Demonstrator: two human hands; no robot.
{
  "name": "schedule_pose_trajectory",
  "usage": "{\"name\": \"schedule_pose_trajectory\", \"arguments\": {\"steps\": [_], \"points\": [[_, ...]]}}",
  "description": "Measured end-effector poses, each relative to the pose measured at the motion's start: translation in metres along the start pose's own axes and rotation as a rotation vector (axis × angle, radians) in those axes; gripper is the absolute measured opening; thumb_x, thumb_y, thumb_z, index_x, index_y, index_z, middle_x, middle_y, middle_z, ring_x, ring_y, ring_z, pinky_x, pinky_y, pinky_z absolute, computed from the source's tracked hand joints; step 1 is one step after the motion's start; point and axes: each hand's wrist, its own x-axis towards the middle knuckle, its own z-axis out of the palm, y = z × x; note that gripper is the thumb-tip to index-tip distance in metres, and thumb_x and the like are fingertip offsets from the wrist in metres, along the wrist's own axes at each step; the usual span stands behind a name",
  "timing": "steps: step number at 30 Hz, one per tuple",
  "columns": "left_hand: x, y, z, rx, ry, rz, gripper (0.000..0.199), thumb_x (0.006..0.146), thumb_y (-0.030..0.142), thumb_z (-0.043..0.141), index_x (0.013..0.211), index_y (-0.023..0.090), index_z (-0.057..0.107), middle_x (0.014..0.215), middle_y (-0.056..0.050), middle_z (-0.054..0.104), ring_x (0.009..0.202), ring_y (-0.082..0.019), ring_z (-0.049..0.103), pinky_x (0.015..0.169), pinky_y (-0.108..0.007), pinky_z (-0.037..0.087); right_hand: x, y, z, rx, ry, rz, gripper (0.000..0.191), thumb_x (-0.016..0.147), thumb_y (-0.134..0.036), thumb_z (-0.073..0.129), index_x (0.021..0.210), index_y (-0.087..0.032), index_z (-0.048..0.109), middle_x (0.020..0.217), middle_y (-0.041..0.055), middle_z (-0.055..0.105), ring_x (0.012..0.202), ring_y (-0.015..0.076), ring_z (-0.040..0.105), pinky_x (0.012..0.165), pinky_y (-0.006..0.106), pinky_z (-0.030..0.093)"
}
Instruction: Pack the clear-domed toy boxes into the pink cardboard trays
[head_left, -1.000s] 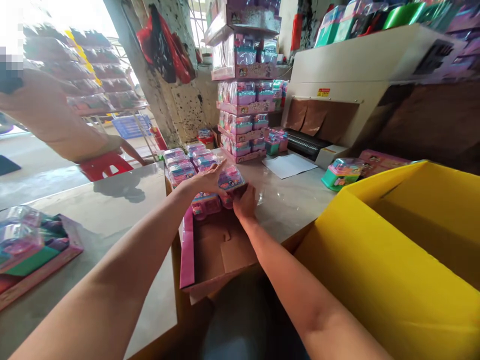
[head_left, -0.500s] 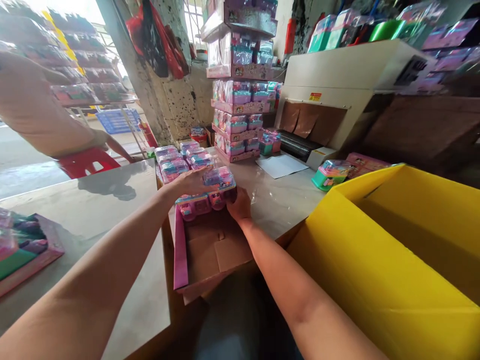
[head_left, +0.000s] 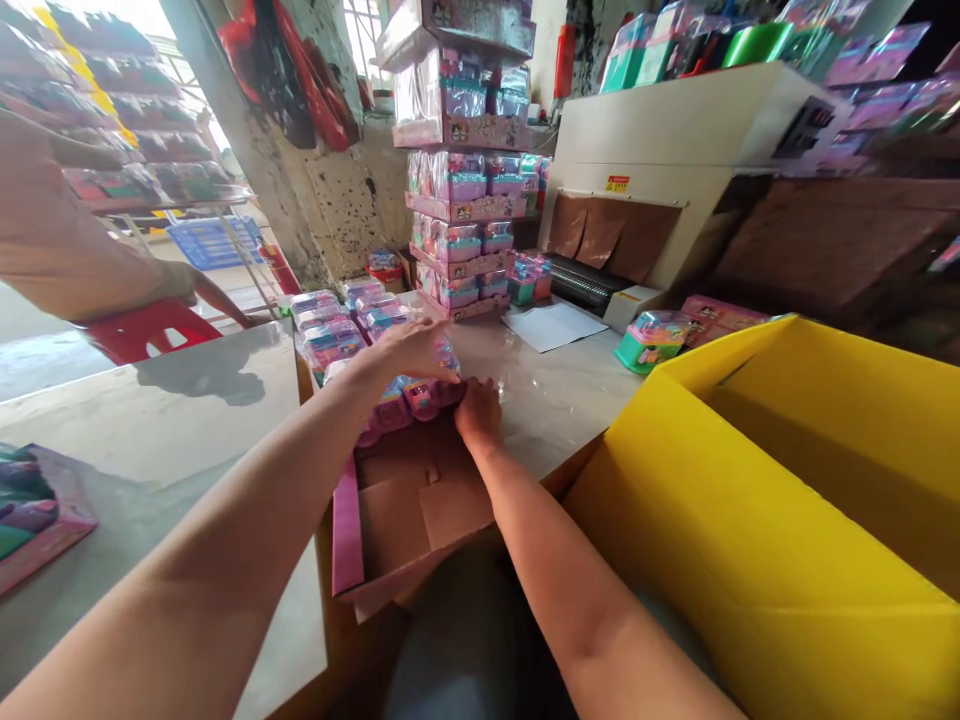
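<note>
A pink cardboard tray (head_left: 347, 530) with a bare brown inside tilts at the near edge of the table. Small pink and purple plastic toy cases (head_left: 391, 413) fill its far part, and its near part shows bare cardboard. Over these cases lies my left hand (head_left: 412, 352), palm down, fingers stretched to the right; it covers part of them. At the tray's far right side, my right hand (head_left: 478, 408) has its fingers curled round the edge. More wrapped cases (head_left: 330, 340) stand in rows just beyond.
A large yellow box (head_left: 750, 480) stands open at right. Behind are stacked filled trays (head_left: 465, 209), a white sheet (head_left: 553, 326), a green-based case (head_left: 651, 342) and a beige machine (head_left: 645, 130). Another tray (head_left: 71, 510) lies at left; a person (head_left: 82, 220) sits beyond.
My left hand has shifted right across the cases, its fingers now nearer my right hand. My right hand stays at the tray's edge. The whole view has shifted slightly.
</note>
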Motion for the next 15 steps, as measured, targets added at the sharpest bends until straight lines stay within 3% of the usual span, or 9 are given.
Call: {"name": "schedule_pose_trajectory", "arguments": {"steps": [4, 9, 15], "points": [[0.008, 0.011, 0.009, 0.061, -0.013, 0.071, 0.081, 0.070, 0.067, 0.070, 0.137, 0.026, 0.051, 0.129, -0.010, 0.059, 0.114, -0.030, 0.061, 0.094, -0.034, 0.048, 0.011, 0.005, 0.001, -0.035, -0.064, 0.044, 0.037, 0.097, -0.012, 0.035, 0.123, -0.014, 0.061, 0.117, 0.0195, 0.063, 0.102, 0.0275, 0.067, 0.080, 0.038, 0.055], [0.015, 0.000, 0.018, 0.042, -0.070, 0.072, 0.080, 0.065, 0.067, 0.073, 0.133, 0.027, 0.055, 0.123, -0.008, 0.063, 0.111, -0.029, 0.061, 0.094, -0.034, 0.048, 0.026, 0.015, 0.005, -0.064, -0.201, 0.022, 0.030, 0.094, -0.013, 0.044, 0.106, -0.009, 0.072, 0.103, 0.0204, 0.071, 0.099, 0.0304, 0.070, 0.081, 0.039, 0.057], [0.026, 0.008, 0.021, 0.036, -0.119, 0.000, 0.082, 0.061, 0.061, 0.077, 0.133, 0.026, 0.056, 0.127, -0.011, 0.059, 0.109, -0.030, 0.061, 0.093, -0.037, 0.050, 0.027, 0.018, 0.005, -0.043, -0.196, 0.001, 0.031, 0.097, -0.018, 0.043, 0.105, -0.012, 0.072, 0.101, 0.0175, 0.073, 0.096, 0.0274, 0.072, 0.078, 0.036, 0.058]]}}
